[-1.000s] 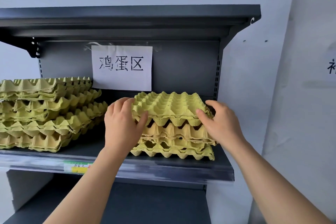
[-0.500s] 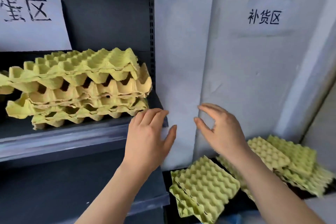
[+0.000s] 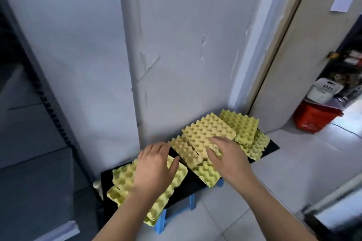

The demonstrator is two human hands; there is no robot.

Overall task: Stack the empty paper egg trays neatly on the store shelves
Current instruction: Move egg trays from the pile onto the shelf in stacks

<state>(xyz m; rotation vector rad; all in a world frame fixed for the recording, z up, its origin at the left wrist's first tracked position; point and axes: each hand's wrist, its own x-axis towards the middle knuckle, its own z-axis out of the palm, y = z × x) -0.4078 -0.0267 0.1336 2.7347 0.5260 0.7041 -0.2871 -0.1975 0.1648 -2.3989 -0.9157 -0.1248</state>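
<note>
Now I count three piles of dimpled, yellow-green pulp egg trays (image 3: 207, 131) on one black board (image 3: 271, 147); left hand (image 3: 154, 170) at seven o'clock and right hand (image 3: 231, 160) at five, both spread, gripping nothing.

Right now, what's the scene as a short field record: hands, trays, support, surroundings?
left hand: open, above near tray pile
right hand: open, over middle tray pile; contact unclear
far tray pile: untouched
support: black board on blue legs
nearby: red basket, right
</note>
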